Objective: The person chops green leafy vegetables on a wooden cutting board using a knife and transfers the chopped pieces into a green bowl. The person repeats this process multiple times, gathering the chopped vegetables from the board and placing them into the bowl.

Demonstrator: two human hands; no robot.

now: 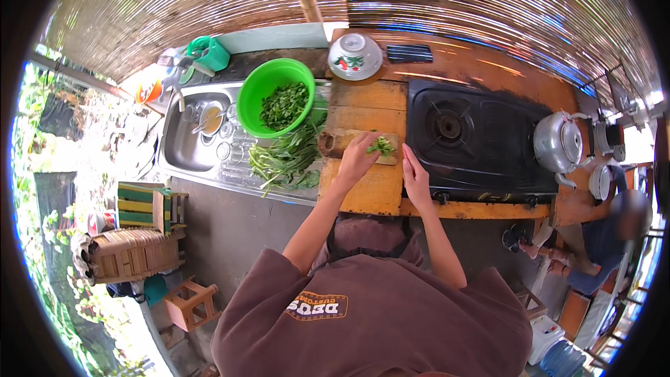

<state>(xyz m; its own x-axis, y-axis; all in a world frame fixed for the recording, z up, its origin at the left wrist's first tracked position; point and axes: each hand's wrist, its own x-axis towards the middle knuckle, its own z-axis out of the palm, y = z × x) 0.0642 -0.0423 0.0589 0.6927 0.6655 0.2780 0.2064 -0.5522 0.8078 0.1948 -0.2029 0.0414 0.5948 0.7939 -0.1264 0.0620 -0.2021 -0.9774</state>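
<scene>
My left hand rests over a small wooden cutting board, its fingers and thumb closed around a small bunch of cut leafy greens. Just right of the board is my right hand, fingers together and palm turned inward. Whether it holds a thin tool cannot be made out. Long-stemmed leafy greens lie in a heap left of the board. Behind them a bright green plastic basin contains chopped greens.
A black gas stove adjoins the board's right side, with a metal kettle at its far end. An upturned bowl and a phone lie behind. At left is a steel sink with dishes. A person sits at right.
</scene>
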